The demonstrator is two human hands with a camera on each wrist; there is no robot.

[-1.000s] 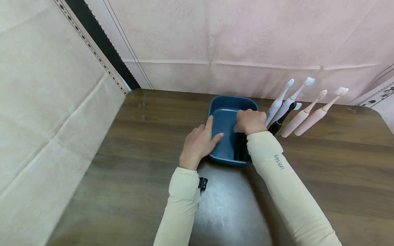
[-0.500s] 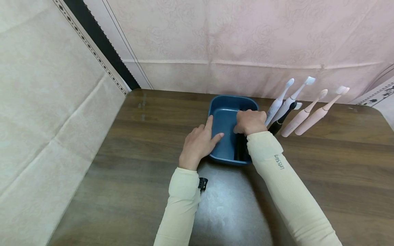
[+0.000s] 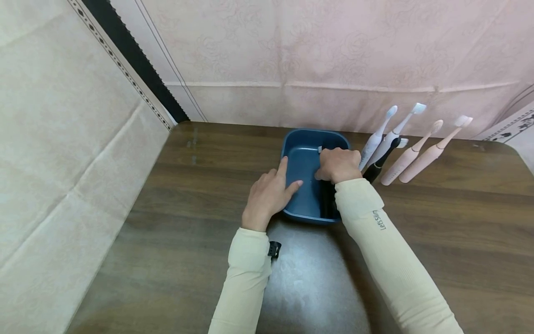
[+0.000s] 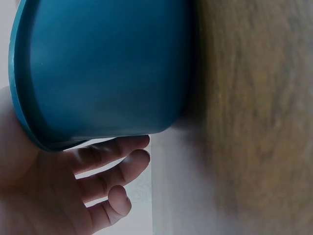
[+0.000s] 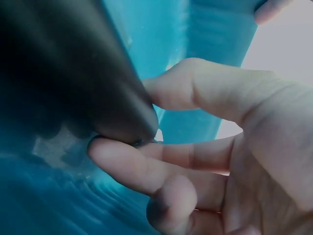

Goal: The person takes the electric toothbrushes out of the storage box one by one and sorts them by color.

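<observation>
A deep blue bin (image 3: pixel 304 174) stands near the table's back edge. My left hand (image 3: pixel 267 197) rests at its left wall, index finger along the rim and thumb over the inside; in the left wrist view the other fingers (image 4: pixel 115 178) lie spread beside the outer wall. My right hand (image 3: pixel 340 164) is inside the bin at its right side. Its thumb and fingers pinch a black electric toothbrush (image 5: pixel 117 83) at its tapered end. Most of the toothbrush is hidden by the hand in the head view. Pale bristles (image 3: pixel 320 149) show just past the knuckles, with a dark handle (image 3: pixel 327 199) below.
Right of the bin several electric toothbrushes stand upright: a white pair (image 3: pixel 371 146), a black one (image 3: pixel 377 167) and a pink pair (image 3: pixel 402 167). The black one is close to my right wrist. A pale cloth (image 3: pixel 333 60) hangs behind the wooden table (image 3: pixel 183 218).
Pale bristles have come into view beside my right knuckles, and the dark handle below has shifted slightly right. Both hands stay in nearly the same place.
</observation>
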